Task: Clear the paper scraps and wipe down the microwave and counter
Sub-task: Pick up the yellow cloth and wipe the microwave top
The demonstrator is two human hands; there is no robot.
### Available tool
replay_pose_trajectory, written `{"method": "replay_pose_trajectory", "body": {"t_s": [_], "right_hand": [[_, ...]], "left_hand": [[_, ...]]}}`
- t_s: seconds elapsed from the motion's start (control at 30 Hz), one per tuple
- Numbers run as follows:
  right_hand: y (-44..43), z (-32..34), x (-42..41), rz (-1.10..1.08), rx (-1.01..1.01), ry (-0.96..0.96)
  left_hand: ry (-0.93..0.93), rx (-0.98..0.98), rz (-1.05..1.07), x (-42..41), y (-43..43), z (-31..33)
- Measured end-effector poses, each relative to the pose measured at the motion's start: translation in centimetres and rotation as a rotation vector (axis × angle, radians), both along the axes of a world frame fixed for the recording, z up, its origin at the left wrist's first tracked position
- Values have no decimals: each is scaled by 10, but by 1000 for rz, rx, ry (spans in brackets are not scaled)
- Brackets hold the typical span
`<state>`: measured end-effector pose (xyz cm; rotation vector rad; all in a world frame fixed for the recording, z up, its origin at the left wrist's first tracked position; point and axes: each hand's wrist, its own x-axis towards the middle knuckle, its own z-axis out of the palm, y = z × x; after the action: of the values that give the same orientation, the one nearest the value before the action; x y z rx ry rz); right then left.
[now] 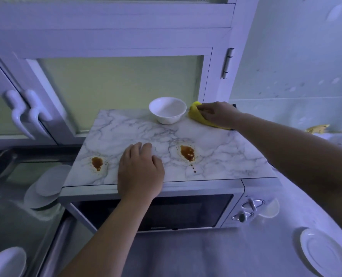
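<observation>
A microwave [156,212] stands on a grey counter [206,252], its marble-patterned top [226,152] facing the camera. Two brown stains lie on that top: a small one [97,163] near the left front corner and a larger one [187,153] right of centre, with a few drops trailing toward the near edge. A white bowl [167,110] sits upright at the far edge, just left of the cloth [195,113] and between it and the rest of the top. Two knobs [250,208] are on the microwave's right front, with a small dish [272,208] just beside them. A plate [323,254] lies on the counter at the near right, and stacked plates [46,186] lie to the left of the microwave. White handles [24,112] hang on the far left.

The left hand [140,170] rests palm down on the top at its near edge, between the two stains, fingers relaxed and holding nothing. The right hand [218,114] grips the yellow cloth at the far right corner of the top, fingers curled over it.
</observation>
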<state>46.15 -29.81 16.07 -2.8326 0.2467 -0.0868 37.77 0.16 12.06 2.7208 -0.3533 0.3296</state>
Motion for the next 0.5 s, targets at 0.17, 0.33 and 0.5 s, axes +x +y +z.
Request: {"method": "replay_pose_trajectory", "body": {"t_s": [0.17,0.33,0.5], "right_hand": [[11,-19,-4,-12,-223,67],[29,-16,-19,-81,-254,203],[60,-18,-51,-34,-254,223]], "left_hand": [[-20,-35,12,-1,-2,1],[-12,-35,12,-1,-1,2],[6,-40,4,-1,-1,6]]}}
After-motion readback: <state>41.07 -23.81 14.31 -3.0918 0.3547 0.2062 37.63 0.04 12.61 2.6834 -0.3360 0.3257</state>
